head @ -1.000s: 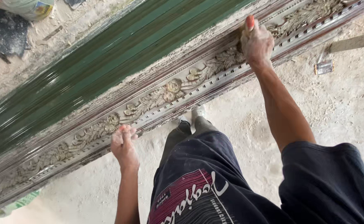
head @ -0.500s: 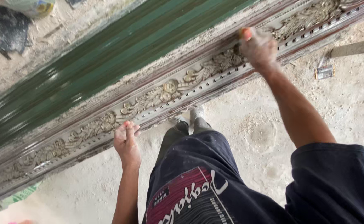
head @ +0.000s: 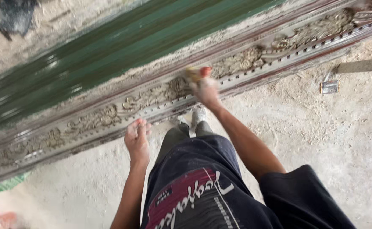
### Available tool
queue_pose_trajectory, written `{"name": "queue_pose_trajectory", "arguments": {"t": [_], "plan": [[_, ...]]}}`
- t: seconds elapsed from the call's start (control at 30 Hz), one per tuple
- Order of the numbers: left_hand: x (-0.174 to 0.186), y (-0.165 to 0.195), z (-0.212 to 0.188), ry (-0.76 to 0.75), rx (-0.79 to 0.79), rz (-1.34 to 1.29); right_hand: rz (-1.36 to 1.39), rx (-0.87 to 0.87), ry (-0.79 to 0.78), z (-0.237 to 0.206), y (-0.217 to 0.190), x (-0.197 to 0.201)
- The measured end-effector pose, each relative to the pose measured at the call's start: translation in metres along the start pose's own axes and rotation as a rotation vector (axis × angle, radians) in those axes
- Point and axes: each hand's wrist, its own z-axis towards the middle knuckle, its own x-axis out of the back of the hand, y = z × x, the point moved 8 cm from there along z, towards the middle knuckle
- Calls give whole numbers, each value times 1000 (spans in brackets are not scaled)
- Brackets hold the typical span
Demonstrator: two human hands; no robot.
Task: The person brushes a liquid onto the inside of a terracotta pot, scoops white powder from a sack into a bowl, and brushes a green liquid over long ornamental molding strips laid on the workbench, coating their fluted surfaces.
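A long carved wooden moulding (head: 109, 114) runs slantwise across the view from lower left to upper right, its face worked with scrolls and floral reliefs, its lower edge lined with small tooth-like blocks. Pale dust dulls the carving, while reddish-brown wood shows along the ridges. Behind it lies a ribbed green panel (head: 122, 46), glossy and streaked with the same dust.

The person's right hand (head: 206, 87), blurred and powdered white, presses a small yellowish pad (head: 193, 74), seemingly sandpaper, against the carved band near the middle of the moulding; the fingers are curled down on the pad, a red-tipped finger showing on top. The left hand (head: 137, 140) rests at the moulding's lower edge, fingers held together and laid flat, holding nothing.

Compared with half a second ago, the right hand has slid well down the moulding, from near its upper right end towards the middle, closing much of the gap to the left hand, which has stayed at the lower edge.

A dusty floor (head: 342, 140) spreads below, a small metal object (head: 329, 87) lying on it to the right. The person's shoes (head: 194, 118) stand close under the moulding.
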Motion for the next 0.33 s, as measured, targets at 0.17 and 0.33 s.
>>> {"name": "queue_pose_trajectory", "arguments": {"t": [0.17,0.33], "plan": [[-5,8,-4,-38,-43,-7,114,-504,-457,33,48,-12],[17,-7,-5,61,-20,-4,166,-225,-99,39,44,18]]}}
